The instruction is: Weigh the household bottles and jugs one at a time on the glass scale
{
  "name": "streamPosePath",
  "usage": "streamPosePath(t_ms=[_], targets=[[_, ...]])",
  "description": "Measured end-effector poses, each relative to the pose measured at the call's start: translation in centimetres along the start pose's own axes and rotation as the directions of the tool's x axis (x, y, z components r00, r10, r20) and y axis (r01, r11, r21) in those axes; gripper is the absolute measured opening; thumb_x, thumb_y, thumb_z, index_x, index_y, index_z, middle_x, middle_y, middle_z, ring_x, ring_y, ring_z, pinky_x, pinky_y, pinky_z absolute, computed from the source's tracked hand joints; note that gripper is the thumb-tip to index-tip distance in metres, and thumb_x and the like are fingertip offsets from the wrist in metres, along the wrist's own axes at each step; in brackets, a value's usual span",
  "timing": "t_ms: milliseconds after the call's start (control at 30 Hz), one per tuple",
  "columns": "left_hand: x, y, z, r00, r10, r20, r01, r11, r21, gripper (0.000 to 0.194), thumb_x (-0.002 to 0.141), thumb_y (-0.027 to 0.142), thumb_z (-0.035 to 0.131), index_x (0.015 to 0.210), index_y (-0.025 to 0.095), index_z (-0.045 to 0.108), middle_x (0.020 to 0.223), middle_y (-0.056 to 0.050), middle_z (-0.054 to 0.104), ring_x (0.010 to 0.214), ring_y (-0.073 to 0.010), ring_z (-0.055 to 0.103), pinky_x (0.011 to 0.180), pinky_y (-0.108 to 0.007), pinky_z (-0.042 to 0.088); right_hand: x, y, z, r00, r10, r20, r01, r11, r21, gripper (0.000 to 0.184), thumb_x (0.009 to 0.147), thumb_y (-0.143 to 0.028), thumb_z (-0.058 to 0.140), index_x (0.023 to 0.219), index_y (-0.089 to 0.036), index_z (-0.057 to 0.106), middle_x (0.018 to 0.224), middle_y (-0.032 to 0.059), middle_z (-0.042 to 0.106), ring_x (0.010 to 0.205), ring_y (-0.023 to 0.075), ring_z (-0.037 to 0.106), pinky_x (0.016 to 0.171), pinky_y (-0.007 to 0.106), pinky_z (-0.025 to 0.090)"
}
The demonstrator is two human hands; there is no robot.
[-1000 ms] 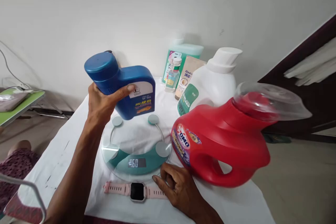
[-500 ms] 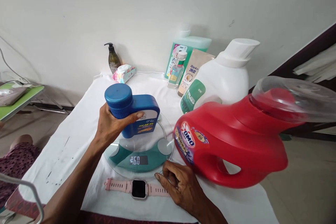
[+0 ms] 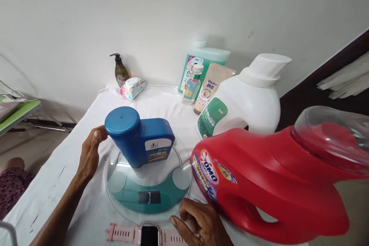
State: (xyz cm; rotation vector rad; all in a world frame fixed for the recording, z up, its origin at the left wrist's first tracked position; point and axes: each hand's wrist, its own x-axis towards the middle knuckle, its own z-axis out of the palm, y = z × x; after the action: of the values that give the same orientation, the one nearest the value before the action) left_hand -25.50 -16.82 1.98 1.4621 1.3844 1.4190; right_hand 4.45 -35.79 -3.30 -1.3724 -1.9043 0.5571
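Note:
A blue bottle (image 3: 144, 140) with a wide blue cap stands upright on the round glass scale (image 3: 148, 190). My left hand (image 3: 90, 152) is just left of the bottle, fingers spread, thumb near the cap and holding nothing. My right hand (image 3: 200, 223) rests at the near edge of the table with its fingers curled, touching the strap of a pink smartwatch (image 3: 144, 234) that lies flat in front of the scale. Whether anything lies under those fingers is hidden.
A large red detergent jug (image 3: 268, 184) with a clear cap fills the right side. Behind it stand a white jug (image 3: 248, 98), a green bottle (image 3: 201, 65), a pouch (image 3: 209, 86), a small clear bottle (image 3: 191, 84), a pump bottle (image 3: 119, 71) and wipes (image 3: 132, 87). A white cloth (image 3: 72, 153) covers the table.
My left hand lowered the blue bottle onto the scale and let go of it. The scale's reading changed. My right hand stayed by the watch.

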Motion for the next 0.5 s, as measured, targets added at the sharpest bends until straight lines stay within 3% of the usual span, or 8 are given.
streamPosePath(t_ms=[167,300,500], targets=[[-0.53,-1.61,0.35,0.992,-0.127,0.024,0.123,0.984,0.128,0.057,0.093,0.072,0.051,0.089,0.019,0.071,0.081,-0.009,0.073,0.086,-0.0302,0.067,0.078,-0.043,0.061,-0.04,0.24,0.20,1.000,-0.019,-0.021,0.019,1.000,-0.008,0.038,0.106,-0.040,0.059,0.076,-0.024,0.043,0.061,-0.0092,0.045,0.050,0.0046,0.046,0.052,0.017,0.038],[-0.25,-1.33,0.74,0.995,-0.091,0.051,0.072,0.953,0.294,0.057,0.093,0.073,0.045,0.074,0.022,0.062,0.074,-0.006,0.068,0.080,-0.0272,0.062,0.079,-0.040,0.058,0.07,0.16,0.13,1.000,-0.020,0.017,0.019,0.999,0.038,0.038,0.107,-0.038,0.058,0.076,-0.024,0.041,0.060,-0.0093,0.041,0.048,0.0044,0.043,0.048,0.017,0.036],[-0.01,-0.73,0.95,0.996,-0.048,0.078,0.021,0.949,0.316,0.058,0.090,0.079,0.047,0.069,0.025,0.058,0.073,-0.007,0.070,0.088,-0.0319,0.065,0.084,-0.041,0.058,-0.08,0.49,0.27,0.999,-0.034,0.005,0.033,0.999,0.019,0.038,0.107,-0.038,0.058,0.076,-0.024,0.041,0.059,-0.0087,0.042,0.046,0.0053,0.044,0.048,0.019,0.036]])
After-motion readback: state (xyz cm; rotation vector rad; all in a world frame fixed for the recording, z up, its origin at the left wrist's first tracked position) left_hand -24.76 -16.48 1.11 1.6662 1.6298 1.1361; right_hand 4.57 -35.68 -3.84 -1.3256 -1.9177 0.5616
